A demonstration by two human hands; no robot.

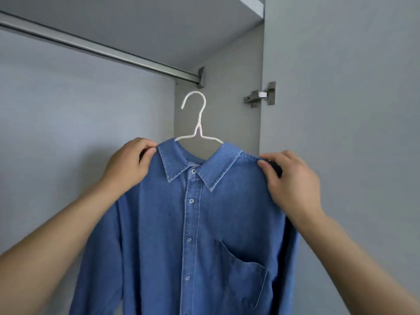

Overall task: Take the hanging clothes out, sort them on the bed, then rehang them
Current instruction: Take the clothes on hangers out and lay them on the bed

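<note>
Nearest the camera, my two bare forearms rise from the lower corners toward the middle of the view. Between them hangs a blue denim shirt (193, 235), buttoned up the front, its collar folded down and a chest pocket (241, 269) on the side of my right arm; its lower part runs out of view at the bottom edge.

My left hand (128, 163) grips the shirt at one shoulder, fingers curled over the top and the thumb pressed against the cloth beside the collar. My right hand (288, 178) grips the other shoulder, thumb on the front and fingers wrapped behind; whether they also close on the hanger's arm under the cloth I cannot tell.

The shirt sits on a white hanger (197, 123), whose neck and hook stand up above the collar. The hook is free in the air, below the rail and not touching it.

Farther back, a metal rail (95, 48) runs across the grey wardrobe (79, 110) to a bracket (201, 77) on the side panel. A shelf board (247, 5) lies above, and a metal door hinge (261, 96) sits at the right.
</note>
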